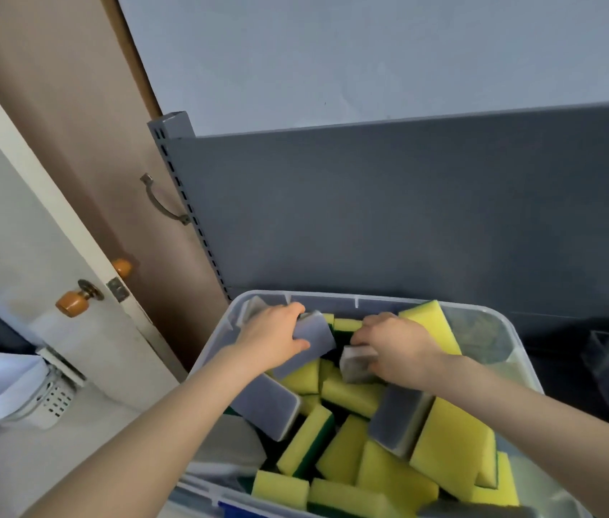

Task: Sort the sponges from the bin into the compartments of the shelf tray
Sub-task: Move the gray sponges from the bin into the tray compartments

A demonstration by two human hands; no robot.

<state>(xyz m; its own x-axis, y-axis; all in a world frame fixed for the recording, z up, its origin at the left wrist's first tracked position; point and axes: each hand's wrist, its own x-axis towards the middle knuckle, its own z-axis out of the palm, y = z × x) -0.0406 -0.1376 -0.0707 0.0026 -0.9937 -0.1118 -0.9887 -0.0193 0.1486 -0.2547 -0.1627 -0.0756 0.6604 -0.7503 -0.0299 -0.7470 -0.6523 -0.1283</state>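
Grey shelf panel (370, 218) behind bin (516, 336). Left hand (273, 336) fingers (292, 310) curled round grey sponge (318, 332); right hand (396, 342) gripping second grey sponge (356, 363). Lift straight up, clear of yellow sponges (452, 446).

Clear bin (332, 296), near centre, heaped with yellow-green sponges (452, 446). Left hand (269, 340) gripping grey sponge (319, 330) at far left of bin; right hand (400, 345) gripping second grey sponge (355, 364) just right of it.

Your left hand (273, 338) and right hand (396, 345), each round a sponge (317, 332), sit low in the bin (332, 296), its clear walls close on both outer sides. Straight up is open. Just beyond them the shelf panel (407, 218) blocks; loose sponges (452, 443) crowd below and behind.
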